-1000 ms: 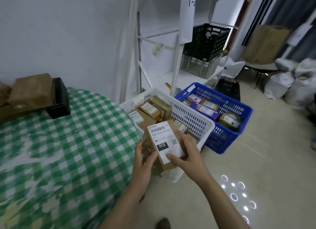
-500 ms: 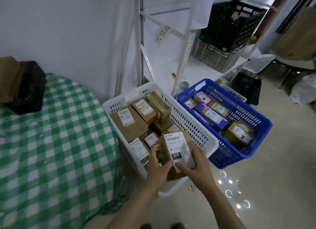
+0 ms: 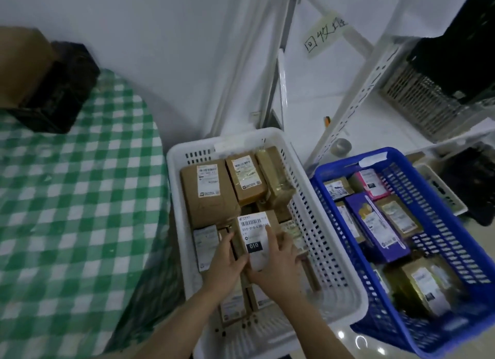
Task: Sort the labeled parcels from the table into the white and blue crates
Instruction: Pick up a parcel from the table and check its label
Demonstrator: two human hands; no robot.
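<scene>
Lowered since a moment ago, the brown parcel labelled 010 (image 3: 254, 239) now sits down inside the white crate (image 3: 345, 286), among the other brown parcels there. Both hands grip it: the left hand (image 3: 227, 265) on its left edge, the right hand (image 3: 278, 262) across its label. Beside it stands the blue crate (image 3: 452, 214), right of the green checked table (image 3: 75, 198).

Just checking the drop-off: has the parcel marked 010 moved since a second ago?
Yes. The 010 parcel, held by the left hand and right hand, has gone from above the white crate's near rim down among its parcels.
</scene>
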